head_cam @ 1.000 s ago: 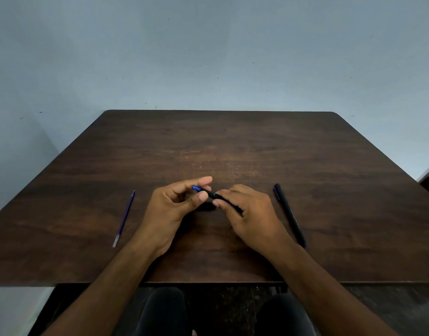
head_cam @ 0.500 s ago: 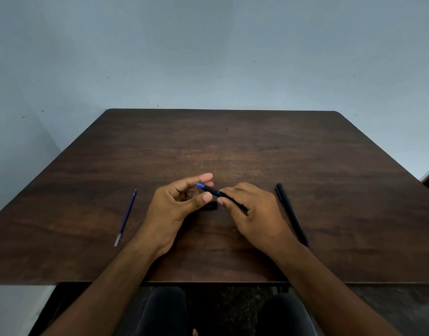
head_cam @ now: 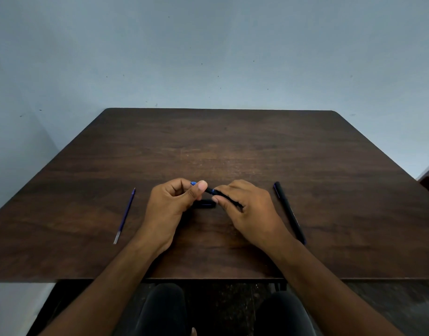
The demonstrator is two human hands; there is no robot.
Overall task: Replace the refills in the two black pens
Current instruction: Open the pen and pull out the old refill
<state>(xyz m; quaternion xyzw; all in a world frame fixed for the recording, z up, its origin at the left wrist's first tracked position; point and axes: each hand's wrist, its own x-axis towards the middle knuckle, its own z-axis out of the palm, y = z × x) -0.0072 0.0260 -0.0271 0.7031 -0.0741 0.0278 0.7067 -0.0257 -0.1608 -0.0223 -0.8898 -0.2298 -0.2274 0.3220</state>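
Right hand gripped first black pen above tabletop; left hand pinched its blue tip. Cap lay beneath. Loose refill at left. Second black pen at right, seemingly untouched. Judged less than halfway.

Both hands pinch a black pen above the table.

Dim, soft even light, faint sheen on table centre, weak shadows under hands, wide-angle bowing at frame edges, lower frame dark, slightly soft focus
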